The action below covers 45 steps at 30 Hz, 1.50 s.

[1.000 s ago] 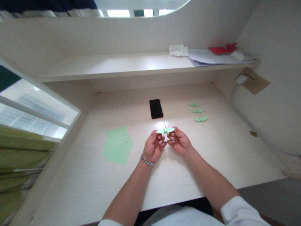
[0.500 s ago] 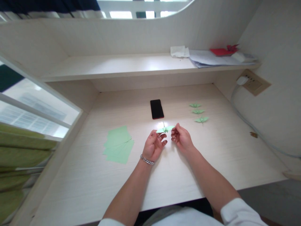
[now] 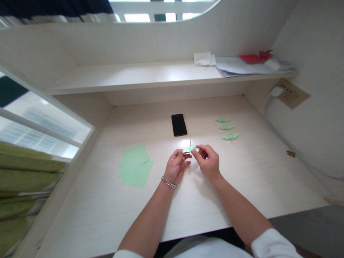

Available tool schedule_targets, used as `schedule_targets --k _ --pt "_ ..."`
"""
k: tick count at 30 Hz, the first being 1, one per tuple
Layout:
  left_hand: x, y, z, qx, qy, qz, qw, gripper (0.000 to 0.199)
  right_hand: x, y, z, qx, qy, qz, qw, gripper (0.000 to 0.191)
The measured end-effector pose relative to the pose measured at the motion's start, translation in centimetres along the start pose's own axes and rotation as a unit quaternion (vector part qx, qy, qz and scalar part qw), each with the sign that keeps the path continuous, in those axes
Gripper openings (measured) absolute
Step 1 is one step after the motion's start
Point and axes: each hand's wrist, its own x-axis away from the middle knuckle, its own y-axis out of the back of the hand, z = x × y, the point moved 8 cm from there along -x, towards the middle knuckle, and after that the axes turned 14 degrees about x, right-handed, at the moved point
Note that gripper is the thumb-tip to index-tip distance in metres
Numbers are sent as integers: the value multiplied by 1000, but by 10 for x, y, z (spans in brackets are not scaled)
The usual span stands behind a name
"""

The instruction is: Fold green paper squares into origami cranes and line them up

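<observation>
A light green paper crane (image 3: 189,149) is held just above the desk between my two hands, a thin point of it sticking up. My left hand (image 3: 176,165), with a chain bracelet at the wrist, pinches one wing between thumb and forefinger. The thumb and fingertips of my right hand (image 3: 208,159) close on the crane's right side, hiding part of that wing. Three similar green cranes, the nearest (image 3: 230,137) among them, stand in a column on the right of the desk. Flat green paper sheets (image 3: 135,166) lie overlapping on the left.
A black phone (image 3: 179,125) lies beyond my hands. On the shelf (image 3: 129,77) are papers (image 3: 233,68), a folded tissue (image 3: 204,58) and a red paper crane (image 3: 266,53). A cable (image 3: 279,134) runs from the wall socket (image 3: 291,94) down the right side.
My right hand has turned and shifted inward, from the right wingtip to nearer the crane's body. The crane has tilted slightly; my left hand keeps its pinch.
</observation>
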Motion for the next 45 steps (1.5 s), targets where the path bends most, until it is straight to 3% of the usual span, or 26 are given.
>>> schedule_targets --k 7,23,32,40,45 --pt "-2 4 2 -32 2 -9 999 22 -1 -2 -10 26 -26 1 999 9" --pt "-9 15 4 -114 -33 -50 992 30 -12 20 -26 95 -33 -78 992 17" --pt "-9 9 6 -65 -12 -29 997 37 0 -7 -22 136 -10 27 990 21" --pt "-13 19 2 -73 -56 -57 994 31 4 -19 -22 167 35 64 983 18" --pt "-13 19 2 -77 -50 -61 994 31 5 -20 -18 195 62 66 977 13"
